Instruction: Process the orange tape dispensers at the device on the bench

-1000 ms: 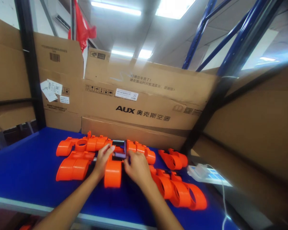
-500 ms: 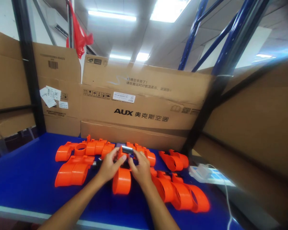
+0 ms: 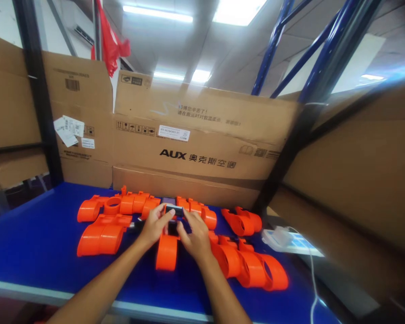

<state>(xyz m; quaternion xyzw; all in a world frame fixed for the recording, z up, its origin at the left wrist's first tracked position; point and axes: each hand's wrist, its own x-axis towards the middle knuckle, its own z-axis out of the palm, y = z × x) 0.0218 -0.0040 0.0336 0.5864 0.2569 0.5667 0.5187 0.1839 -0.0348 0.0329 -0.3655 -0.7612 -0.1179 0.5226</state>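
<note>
A small dark rectangular block [image 3: 176, 210] with a silvery upper edge is pinched in my left hand [image 3: 155, 226], the thumb lying across its face. My right hand [image 3: 196, 233] grips its right end with the fingertips, the thumb held lower. Just below the hands is an orange ring-shaped plastic part [image 3: 166, 254]; whether it joins the block is hidden by my fingers. Close to the left hand lies a pair of orange ring parts [image 3: 101, 238] with a dark piece at their right end. More orange ring parts [image 3: 249, 265] stand in a row right of my right hand.
Several orange parts [image 3: 133, 203] line the back of the blue table [image 3: 30, 243]. A dark-screened device [image 3: 169, 200] lies behind my hands. Two orange parts [image 3: 242, 221] and a power strip [image 3: 286, 240] with a white cable are rightward. Cardboard panels [image 3: 202, 144] and dark posts [image 3: 40, 99] border the table.
The dark block has tilted, showing more of its dark face, and my left thumb has moved onto it. The view has shifted slightly; the parts lying on the table look unmoved.
</note>
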